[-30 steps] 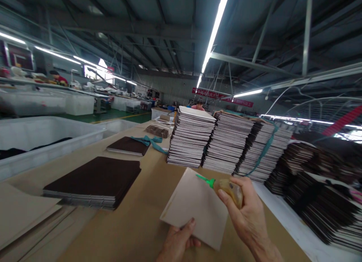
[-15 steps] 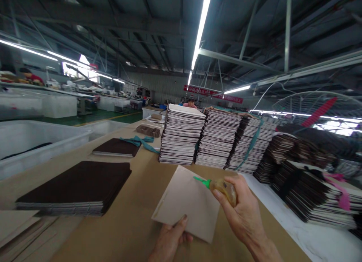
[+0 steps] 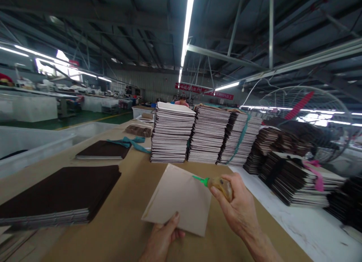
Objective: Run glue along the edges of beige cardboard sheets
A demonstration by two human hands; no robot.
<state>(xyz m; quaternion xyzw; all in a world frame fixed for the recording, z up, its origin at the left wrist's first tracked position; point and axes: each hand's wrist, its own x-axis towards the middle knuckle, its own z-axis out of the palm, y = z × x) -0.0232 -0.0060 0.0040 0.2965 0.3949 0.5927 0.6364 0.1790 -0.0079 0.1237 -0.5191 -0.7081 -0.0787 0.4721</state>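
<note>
My left hand [image 3: 165, 235] grips the near edge of a flat beige board [image 3: 177, 196], thumb on top and fingers underneath. Along the board's left and far edges run thin, shiny strips that look like glue. In my right hand [image 3: 239, 205] is a squeeze glue bottle [image 3: 222, 188], yellowish and see-through, with a green nozzle [image 3: 200, 179]. The fingers wrap round its body. The nozzle points left, its tip over the board near the far edge; whether it touches the surface I cannot tell.
Tall stacks of dark-and-white panels [image 3: 172, 135] stand behind the board. Dark panels [image 3: 59, 192] lie at left, with a teal strip [image 3: 127, 142] farther back. White bins [image 3: 36, 141] line the left side. At right are tied bundles [image 3: 296, 179] and a large fan [image 3: 305, 118]. A person [image 3: 181, 100] is beyond the stacks.
The whole view has swung to the right, so things appear farther left. The nozzle has shifted slightly rightward along the board's far edge. Both hands keep their holds.
</note>
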